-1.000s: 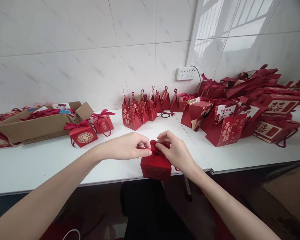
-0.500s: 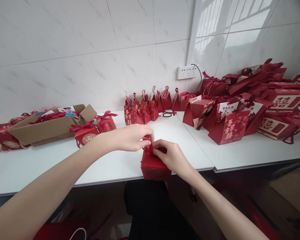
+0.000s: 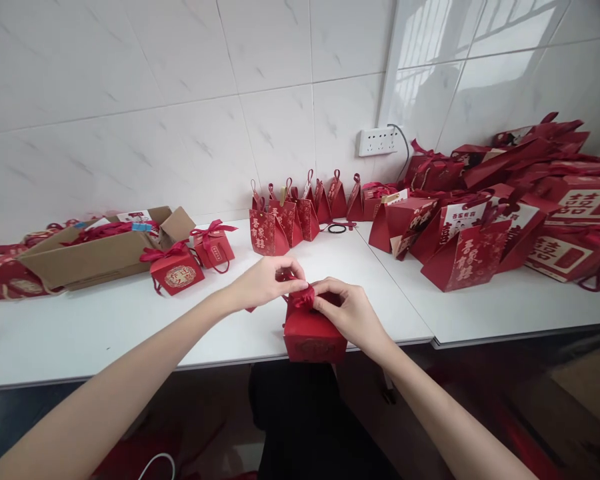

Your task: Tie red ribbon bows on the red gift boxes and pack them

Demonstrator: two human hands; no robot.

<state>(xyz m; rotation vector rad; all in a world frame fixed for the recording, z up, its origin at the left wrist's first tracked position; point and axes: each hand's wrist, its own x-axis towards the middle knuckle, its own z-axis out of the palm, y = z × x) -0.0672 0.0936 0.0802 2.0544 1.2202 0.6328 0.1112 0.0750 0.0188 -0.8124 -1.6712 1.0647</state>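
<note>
A small red gift box (image 3: pixel 313 333) sits at the front edge of the white table (image 3: pixel 130 320), right before me. On its top is a red ribbon (image 3: pixel 304 295). My left hand (image 3: pixel 265 281) pinches the ribbon from the left, fingers closed on it. My right hand (image 3: pixel 347 310) pinches the same ribbon from the right, with its palm resting along the box's top. The knot itself is partly hidden by my fingers.
Two tied red boxes (image 3: pixel 177 272) stand left of centre beside an open cardboard carton (image 3: pixel 90 257). A row of red pouch bags (image 3: pixel 290 217) lines the wall. A pile of larger red bags (image 3: pixel 485 220) covers the right table. A black hair band (image 3: pixel 336 229) lies near a wall socket (image 3: pixel 379 141).
My left hand has come down from above the box to its top, and both hands have drawn together on the ribbon, which is now bunched into a small loop.
</note>
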